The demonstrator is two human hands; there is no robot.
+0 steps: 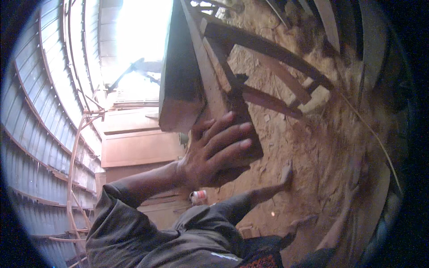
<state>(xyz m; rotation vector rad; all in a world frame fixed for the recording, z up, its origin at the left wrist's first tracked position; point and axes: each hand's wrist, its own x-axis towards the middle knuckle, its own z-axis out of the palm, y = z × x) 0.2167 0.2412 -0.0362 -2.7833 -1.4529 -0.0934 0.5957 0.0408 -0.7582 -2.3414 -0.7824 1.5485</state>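
Note:
My left hand [219, 149] lies across the end of a thick wooden beam [212, 87], its fingers bent over the top edge and the thumb side against a dark, wide board [182, 85] alongside. The beam runs away from me toward the bright opening. My right arm [335, 230] reaches out low on the right, smeared by motion. Its hand is too blurred and dim to make out, and I cannot see whether it holds anything.
A wooden frame with crosspieces [277, 67] stands beyond the beam on sandy ground [286, 138]. Wooden panels [138, 145] and a red-and-white can [198, 196] are to the left, before a corrugated metal wall [31, 98]. My bare foot [286, 175] is on the ground. Planks [328, 24] lean far right.

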